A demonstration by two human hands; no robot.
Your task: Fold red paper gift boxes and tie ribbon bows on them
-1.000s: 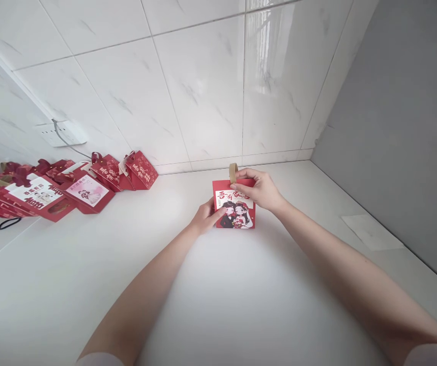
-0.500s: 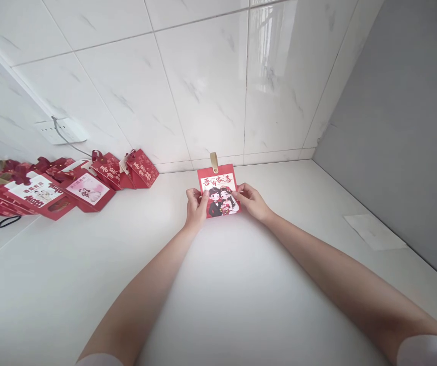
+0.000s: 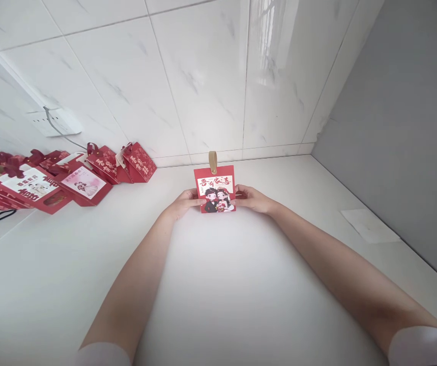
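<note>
A red gift box (image 3: 217,192) with a cartoon bride and groom on its front stands upright on the white table, near the back wall. A tan strap (image 3: 212,161) loops up from its top, fixed by a small stud. My left hand (image 3: 185,202) grips the box's left edge, thumb on the front and fingers behind. From the right side my right hand (image 3: 253,199) holds the opposite edge, its thumb on the front's lower corner. The fingers behind the box are partly hidden.
Several red gift boxes (image 3: 84,184) with ribbons are crowded at the left against the tiled wall (image 3: 203,96). Above them a cable runs from a white socket (image 3: 61,123). At the right, a pale sheet (image 3: 369,225) lies beside a grey panel (image 3: 405,117).
The gift box has tipped more upright, and both hands have slid lower on its sides. My left hand has shifted outward to the left. The whole view has shifted slightly.
</note>
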